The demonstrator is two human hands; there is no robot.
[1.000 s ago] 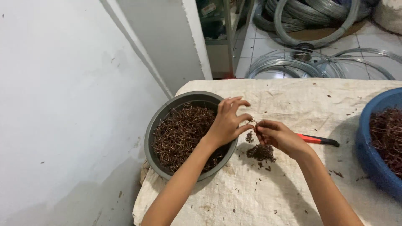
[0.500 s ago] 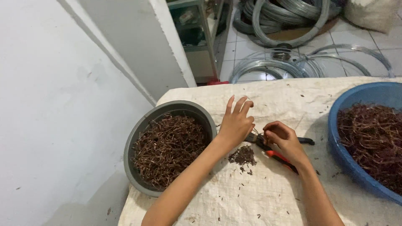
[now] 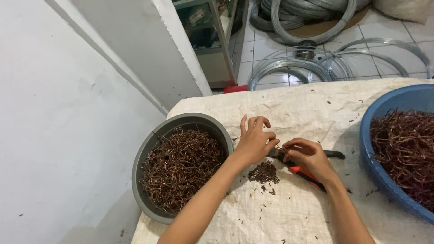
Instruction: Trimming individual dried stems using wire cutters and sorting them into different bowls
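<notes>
My left hand (image 3: 254, 139) pinches a thin piece of brown wire at its fingertips, held against the jaws of a pair of pliers with red and black handles (image 3: 306, 172). My right hand (image 3: 308, 157) grips those pliers. Directly below the hands lies a small dark pile of cut wire bits (image 3: 264, 172) on the white woven cloth (image 3: 289, 212). A grey bowl (image 3: 143, 158) full of bent brown wire pieces sits just left of my left forearm.
A blue basin (image 3: 392, 101) holding tangled brown wire stands at the right edge. Coils of grey steel wire (image 3: 298, 68) lie on the tiled floor beyond the table. A white wall (image 3: 58, 113) runs along the left, with a glass cabinet (image 3: 205, 31) behind.
The camera view shifted left and down, bringing more of the blue basin into sight. Both hands stay together over the pile, and the pliers' handles have turned slightly.
</notes>
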